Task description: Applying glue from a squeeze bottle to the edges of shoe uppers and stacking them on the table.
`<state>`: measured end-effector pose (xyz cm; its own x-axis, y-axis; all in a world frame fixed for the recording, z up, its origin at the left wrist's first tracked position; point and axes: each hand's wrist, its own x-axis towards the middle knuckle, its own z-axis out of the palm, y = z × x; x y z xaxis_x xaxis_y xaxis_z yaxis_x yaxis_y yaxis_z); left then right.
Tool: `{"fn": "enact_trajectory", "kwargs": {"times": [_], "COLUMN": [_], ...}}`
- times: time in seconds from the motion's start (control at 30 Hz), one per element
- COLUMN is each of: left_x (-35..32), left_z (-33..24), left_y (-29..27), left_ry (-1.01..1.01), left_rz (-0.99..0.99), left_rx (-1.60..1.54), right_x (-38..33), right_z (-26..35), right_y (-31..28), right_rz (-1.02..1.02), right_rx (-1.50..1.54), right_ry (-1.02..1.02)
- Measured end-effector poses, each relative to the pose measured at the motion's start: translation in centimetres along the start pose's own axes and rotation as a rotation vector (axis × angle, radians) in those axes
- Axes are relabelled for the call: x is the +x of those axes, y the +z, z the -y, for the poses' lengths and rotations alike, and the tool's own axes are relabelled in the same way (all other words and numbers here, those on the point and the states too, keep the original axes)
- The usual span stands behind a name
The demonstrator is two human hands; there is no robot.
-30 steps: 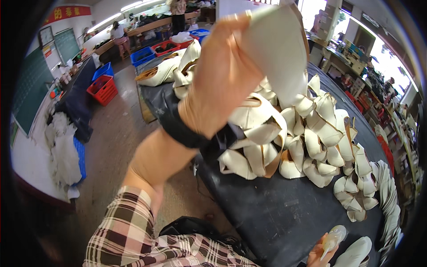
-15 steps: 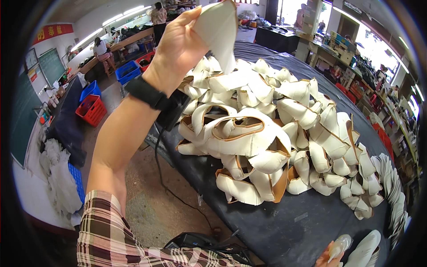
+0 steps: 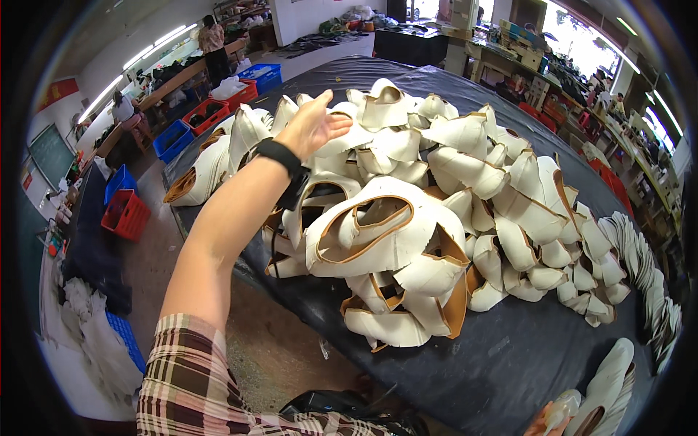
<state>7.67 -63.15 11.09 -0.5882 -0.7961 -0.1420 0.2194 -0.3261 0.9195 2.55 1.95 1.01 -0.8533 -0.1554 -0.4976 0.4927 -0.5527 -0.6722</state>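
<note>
My left hand [image 3: 318,125] reaches over the far left of a heap of white shoe uppers [image 3: 378,240] with tan linings. Its fingers are stretched out, and nothing shows in them. A black band circles that wrist, with a dark box beside it. At the lower right edge, my right hand [image 3: 539,421] is partly cut off by the frame. Its fingers are closed on a small translucent bottle [image 3: 564,408]. Close beside it lie a few stacked white uppers [image 3: 609,385].
A black-covered table [image 3: 502,356] carries the heap. A long row of white pieces [image 3: 643,283] lines its right side, and more uppers [image 3: 200,174] lie at its left edge. Red crates [image 3: 127,216] and blue crates [image 3: 173,141] stand on the floor leftward. Other people [image 3: 213,47] are farther back.
My left hand has come down toward the heap, and the white piece it held up is no longer in it. The view has shifted, showing more uppers at the left. My right hand still grips the bottle.
</note>
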Motion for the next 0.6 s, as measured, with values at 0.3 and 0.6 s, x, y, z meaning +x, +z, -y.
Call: {"fn": "enact_trajectory", "kwargs": {"times": [0.3, 0.6], "left_x": [-12.2, -32.7], "left_z": [-5.3, 4.4], "left_y": [-2.6, -2.6], "left_ry": [0.186, -0.054], "left_rz": [0.190, 0.944], "left_rx": [0.011, 0.179], "right_x": [-0.5, -3.1], "right_z": [0.6, 2.7], "right_y": [1.8, -1.7], "right_rz": [0.432, 0.251], "right_rx": [0.276, 0.411], "right_ry": [0.129, -0.029]}}
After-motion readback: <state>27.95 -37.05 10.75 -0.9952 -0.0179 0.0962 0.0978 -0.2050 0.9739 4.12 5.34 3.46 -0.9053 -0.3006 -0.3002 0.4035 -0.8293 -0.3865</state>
